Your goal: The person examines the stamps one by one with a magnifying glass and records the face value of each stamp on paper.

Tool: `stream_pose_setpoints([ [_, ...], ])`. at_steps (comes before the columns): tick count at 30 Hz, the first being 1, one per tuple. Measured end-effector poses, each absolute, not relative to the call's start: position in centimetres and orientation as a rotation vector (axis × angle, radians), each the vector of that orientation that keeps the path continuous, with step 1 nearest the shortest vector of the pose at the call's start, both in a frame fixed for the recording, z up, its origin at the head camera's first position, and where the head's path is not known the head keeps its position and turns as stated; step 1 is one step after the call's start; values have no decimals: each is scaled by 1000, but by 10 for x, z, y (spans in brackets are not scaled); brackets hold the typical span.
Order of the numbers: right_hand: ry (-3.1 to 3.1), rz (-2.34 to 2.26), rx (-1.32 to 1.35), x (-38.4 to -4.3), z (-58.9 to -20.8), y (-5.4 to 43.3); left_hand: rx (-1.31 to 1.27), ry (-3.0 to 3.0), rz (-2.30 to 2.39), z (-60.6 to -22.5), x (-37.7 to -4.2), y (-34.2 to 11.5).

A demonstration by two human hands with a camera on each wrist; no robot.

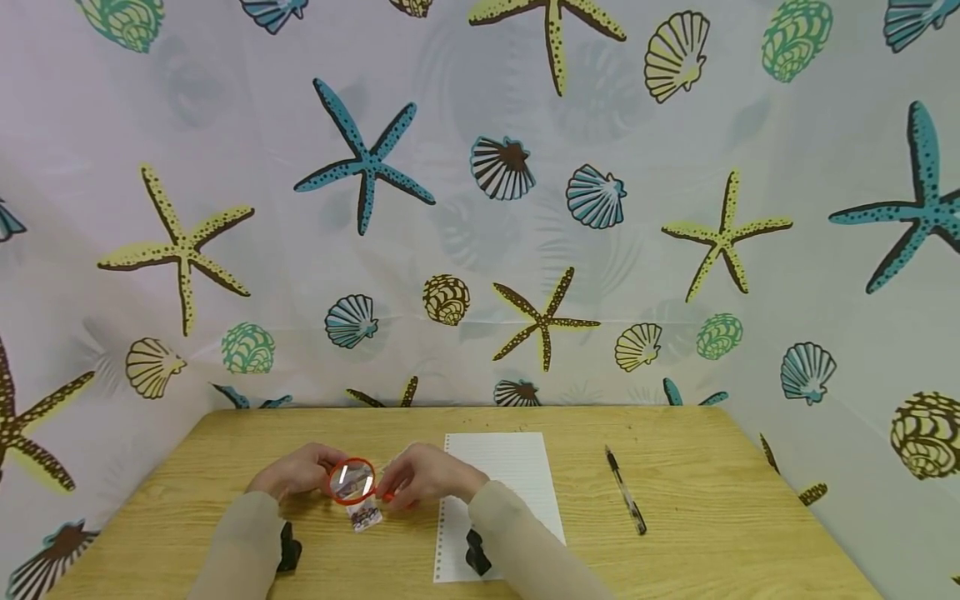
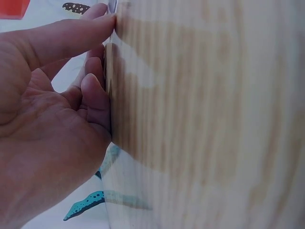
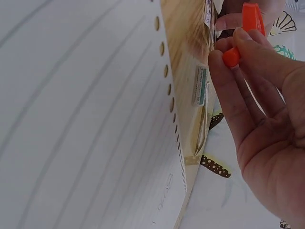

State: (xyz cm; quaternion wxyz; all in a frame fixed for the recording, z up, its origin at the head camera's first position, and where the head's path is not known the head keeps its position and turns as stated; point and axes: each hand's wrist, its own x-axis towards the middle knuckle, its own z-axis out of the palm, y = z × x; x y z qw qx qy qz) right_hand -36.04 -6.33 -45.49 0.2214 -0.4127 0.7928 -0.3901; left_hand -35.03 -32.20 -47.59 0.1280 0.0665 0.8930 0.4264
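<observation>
A red-rimmed magnifying glass (image 1: 352,482) is held above a small printed picture card (image 1: 366,515) on the table. My right hand (image 1: 426,477) pinches its short red handle (image 3: 232,57) between thumb and fingers. In the head view, my left hand (image 1: 302,469) lies left of the lens, its fingertips partly hidden behind the rim. In the left wrist view, the thumb and a fingertip of that hand meet at a thin pale edge, seemingly the card's, while the other fingers rest on the wood.
A lined sheet of paper (image 1: 517,467) with punched holes lies under the right forearm. Right of it is a black pen (image 1: 625,490). A small white and teal block (image 3: 200,86) sits near the right fingers. Behind the wooden table (image 1: 697,500) hangs a shell-patterned curtain (image 1: 480,242).
</observation>
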Motion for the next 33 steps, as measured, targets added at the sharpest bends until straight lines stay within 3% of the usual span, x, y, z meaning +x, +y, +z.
stream_pose_setpoints([
  [33, 2143, -1093, -1156, -353, -451, -67, 284, 2576, 1233, -474, -349, -323],
])
